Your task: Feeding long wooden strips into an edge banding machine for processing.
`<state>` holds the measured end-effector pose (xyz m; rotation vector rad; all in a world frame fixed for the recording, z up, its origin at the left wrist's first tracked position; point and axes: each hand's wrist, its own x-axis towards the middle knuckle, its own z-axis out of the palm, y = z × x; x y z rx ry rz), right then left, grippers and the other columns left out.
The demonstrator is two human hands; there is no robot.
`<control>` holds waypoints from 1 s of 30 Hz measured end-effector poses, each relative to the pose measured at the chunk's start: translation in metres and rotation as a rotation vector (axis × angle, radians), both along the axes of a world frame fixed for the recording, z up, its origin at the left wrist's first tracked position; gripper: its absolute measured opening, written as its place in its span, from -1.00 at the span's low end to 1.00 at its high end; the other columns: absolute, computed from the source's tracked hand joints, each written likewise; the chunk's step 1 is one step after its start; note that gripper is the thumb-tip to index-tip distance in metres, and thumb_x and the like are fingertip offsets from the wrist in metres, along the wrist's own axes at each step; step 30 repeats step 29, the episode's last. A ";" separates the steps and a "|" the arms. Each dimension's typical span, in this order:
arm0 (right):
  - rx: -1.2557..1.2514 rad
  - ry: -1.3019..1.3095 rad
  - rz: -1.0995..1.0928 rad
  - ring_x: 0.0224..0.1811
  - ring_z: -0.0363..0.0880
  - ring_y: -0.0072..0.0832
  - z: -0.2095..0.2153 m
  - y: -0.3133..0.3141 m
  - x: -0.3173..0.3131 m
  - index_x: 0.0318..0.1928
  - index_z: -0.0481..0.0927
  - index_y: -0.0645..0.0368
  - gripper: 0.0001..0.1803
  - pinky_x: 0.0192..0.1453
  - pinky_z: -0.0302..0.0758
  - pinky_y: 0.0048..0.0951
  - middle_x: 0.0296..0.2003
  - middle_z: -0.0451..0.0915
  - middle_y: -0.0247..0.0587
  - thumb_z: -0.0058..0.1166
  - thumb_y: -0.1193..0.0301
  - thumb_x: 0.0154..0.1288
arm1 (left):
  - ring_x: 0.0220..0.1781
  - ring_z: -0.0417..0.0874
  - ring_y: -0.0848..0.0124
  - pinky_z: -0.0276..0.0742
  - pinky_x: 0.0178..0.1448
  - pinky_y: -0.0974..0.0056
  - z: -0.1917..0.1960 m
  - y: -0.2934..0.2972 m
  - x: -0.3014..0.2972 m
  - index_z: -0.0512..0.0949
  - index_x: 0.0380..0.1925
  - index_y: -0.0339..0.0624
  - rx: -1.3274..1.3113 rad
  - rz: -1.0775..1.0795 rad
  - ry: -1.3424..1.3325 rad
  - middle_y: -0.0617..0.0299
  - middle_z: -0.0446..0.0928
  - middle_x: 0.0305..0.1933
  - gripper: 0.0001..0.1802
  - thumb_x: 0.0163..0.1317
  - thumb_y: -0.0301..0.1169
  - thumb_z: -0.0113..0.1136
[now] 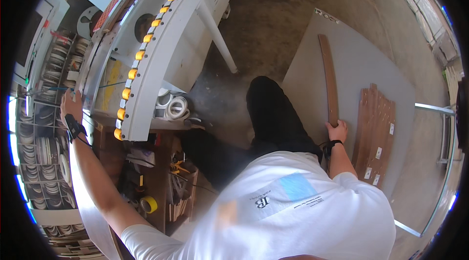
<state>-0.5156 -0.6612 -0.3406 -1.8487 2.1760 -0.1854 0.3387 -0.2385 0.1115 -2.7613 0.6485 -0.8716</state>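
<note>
My right hand (337, 132) is closed around the near end of a long, narrow brown wood strip (328, 79). The strip lies along a large grey board (303, 72) on my right. Beside it on the same board are several brown strips (373, 133) laid together, some with small white labels. Far to the left, my left hand (71, 107) reaches up by the end of a machine (105, 94), its fingers spread and nothing seen in them. A thin blue hose (105, 85) runs near those fingertips. Whether the hand touches the machine is unclear.
The machine's pale rail (166, 59) carries a row of yellow rollers (139, 55) ahead of me. Racks of edging rolls (49, 150) stand at far left. White rolls (176, 107), yellow tape (148, 205) and a shelf of tools lie below. A metal frame (447, 138) stands right.
</note>
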 end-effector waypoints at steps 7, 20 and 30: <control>-0.307 -0.408 -0.055 0.17 0.62 0.05 0.025 0.001 0.041 0.04 0.62 0.21 -0.40 0.25 0.59 -0.05 0.06 0.62 -0.02 0.58 0.21 0.05 | 0.28 0.66 -0.02 0.55 0.38 -0.01 0.019 -0.057 -0.087 0.64 0.29 -0.10 -0.126 -0.552 -0.224 0.06 0.69 0.20 -0.55 0.52 -0.16 0.22; -0.496 -0.816 0.365 0.06 0.65 -0.16 0.250 -0.014 0.164 -0.01 0.57 0.25 -0.46 0.14 0.64 -0.20 0.11 0.61 -0.10 0.59 0.30 0.09 | 0.12 0.73 0.17 0.67 0.24 0.09 0.001 -0.247 -0.408 0.72 -0.04 -0.08 0.002 -1.569 0.094 0.20 0.72 0.07 -0.66 0.16 -0.34 0.47; -0.546 -0.875 0.584 0.18 0.64 -0.10 0.288 0.023 0.169 0.00 0.57 0.23 -0.47 0.17 0.62 -0.17 0.25 0.58 0.01 0.60 0.41 0.09 | 0.12 0.80 0.04 0.68 0.21 0.11 -0.172 -0.355 -0.502 0.64 0.27 -0.07 -0.372 -0.952 2.211 0.02 0.76 0.18 -0.39 0.52 0.16 0.21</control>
